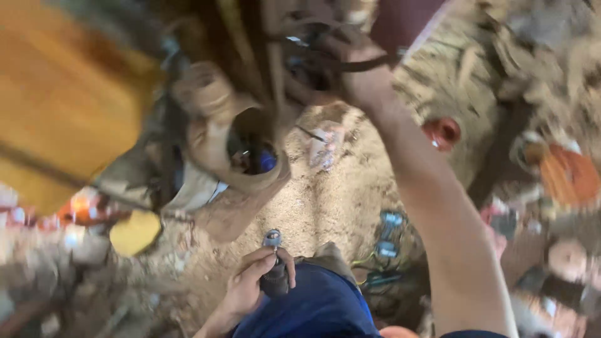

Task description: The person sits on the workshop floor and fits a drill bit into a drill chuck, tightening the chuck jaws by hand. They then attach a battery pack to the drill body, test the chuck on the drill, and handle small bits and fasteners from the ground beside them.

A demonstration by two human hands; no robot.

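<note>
The picture is motion-blurred. My left hand sits low in the middle, next to my blue-trousered knee. Its fingers are closed around a small tool with a dark handle and a grey metal head. My right arm reaches up across the view, and my right hand grips dark cables or straps on a dirty machine part at the top. Between the hands is a mud-caked tan housing with a round open hole, something blue showing inside it.
A large orange-yellow panel fills the upper left. Sandy ground carries a crumpled plastic wrapper, blue-green connectors with wires, a yellow piece, a red round cap and an orange object.
</note>
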